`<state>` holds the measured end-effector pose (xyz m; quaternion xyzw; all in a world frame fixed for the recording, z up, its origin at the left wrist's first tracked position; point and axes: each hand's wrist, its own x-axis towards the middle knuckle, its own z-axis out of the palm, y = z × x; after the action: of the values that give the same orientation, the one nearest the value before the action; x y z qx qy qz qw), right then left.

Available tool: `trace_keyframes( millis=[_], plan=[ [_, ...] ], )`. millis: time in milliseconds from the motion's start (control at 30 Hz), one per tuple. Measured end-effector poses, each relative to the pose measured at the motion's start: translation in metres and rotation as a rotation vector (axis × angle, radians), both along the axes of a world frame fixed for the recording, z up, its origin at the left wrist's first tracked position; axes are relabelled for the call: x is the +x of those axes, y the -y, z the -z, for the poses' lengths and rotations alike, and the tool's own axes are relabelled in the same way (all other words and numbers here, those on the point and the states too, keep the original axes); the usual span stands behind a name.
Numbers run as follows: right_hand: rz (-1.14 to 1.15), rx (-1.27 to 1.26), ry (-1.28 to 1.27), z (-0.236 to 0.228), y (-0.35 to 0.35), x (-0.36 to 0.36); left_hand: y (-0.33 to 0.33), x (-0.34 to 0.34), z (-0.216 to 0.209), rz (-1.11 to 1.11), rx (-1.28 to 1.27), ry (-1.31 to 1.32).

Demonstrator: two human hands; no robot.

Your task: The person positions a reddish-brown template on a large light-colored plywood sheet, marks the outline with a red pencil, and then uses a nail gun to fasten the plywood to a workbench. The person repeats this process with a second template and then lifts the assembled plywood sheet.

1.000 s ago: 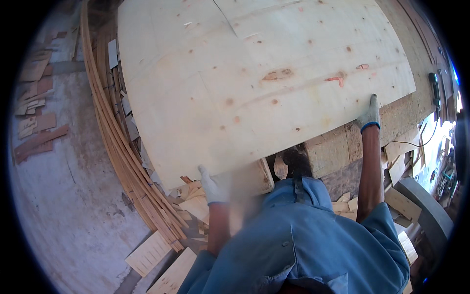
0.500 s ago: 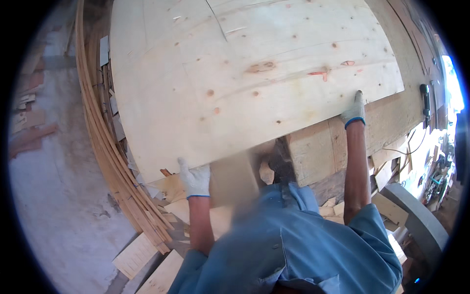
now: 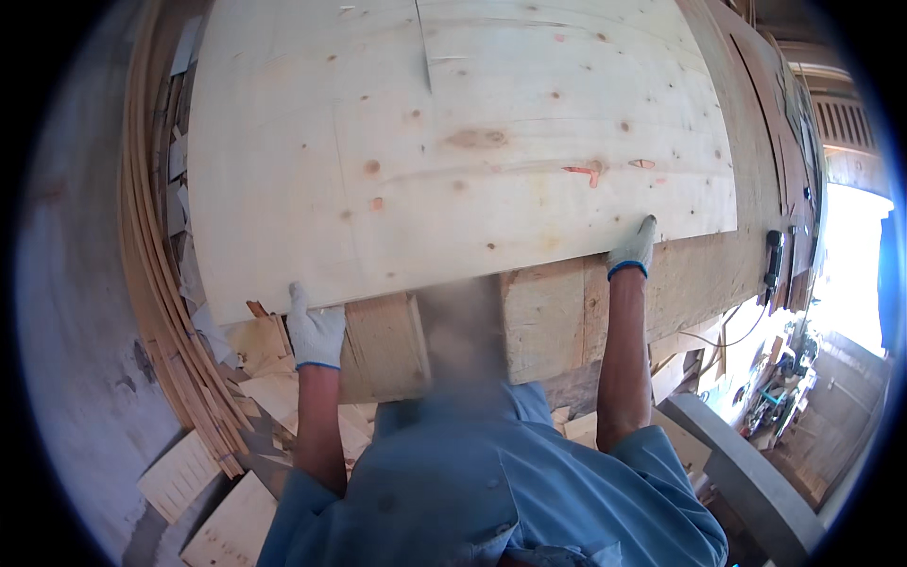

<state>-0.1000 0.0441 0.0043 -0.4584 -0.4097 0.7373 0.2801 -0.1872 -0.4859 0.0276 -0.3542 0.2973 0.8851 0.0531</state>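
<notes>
A large pale wood veneer sheet point(image 3: 529, 189), with knots, a dark split near its far side and several reddish patches, lies across a wooden bench point(image 3: 548, 321). My left hand point(image 3: 317, 333), in a white glove with a blue cuff, grips the sheet's near edge towards the left corner, its thumb on top. Farther right, my gloved right hand point(image 3: 631, 251) holds the same edge near the right corner, thumb likewise on top. Fingers of both hands are mostly hidden under the sheet. A blurred patch covers the middle of the bench's near side.
Long thin wooden strips point(image 3: 151, 283) run along the left side. Wood offcuts point(image 3: 274, 397) litter the floor by the bench. A dark handheld controller point(image 3: 775, 260) with a cable hangs at the right, above a grey beam point(image 3: 746, 472). A bright opening point(image 3: 855, 265) lies beyond.
The sheet and both hands appear lower and farther left in view, partly because the head has turned. Both hands keep their hold on the near edge.
</notes>
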Motion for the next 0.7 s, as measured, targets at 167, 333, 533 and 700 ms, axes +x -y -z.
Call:
trace_keyframes(
  millis=[167,333,533,700],
  plan=[
    [0.007,-0.033,0.024,0.000,0.000,-0.005,-0.011,-0.004,-0.001,-0.012,-0.105,0.069],
    [0.080,-0.196,0.021,-0.011,0.009,-0.007,0.010,0.001,0.011,0.097,-0.126,0.052],
    [-0.213,-0.215,0.167,-0.046,0.009,0.019,-0.007,0.009,0.011,0.035,-0.209,0.035],
    [-0.369,-0.189,0.263,-0.036,-0.016,0.026,-0.010,-0.003,0.003,0.116,-0.257,0.090]
  ],
)
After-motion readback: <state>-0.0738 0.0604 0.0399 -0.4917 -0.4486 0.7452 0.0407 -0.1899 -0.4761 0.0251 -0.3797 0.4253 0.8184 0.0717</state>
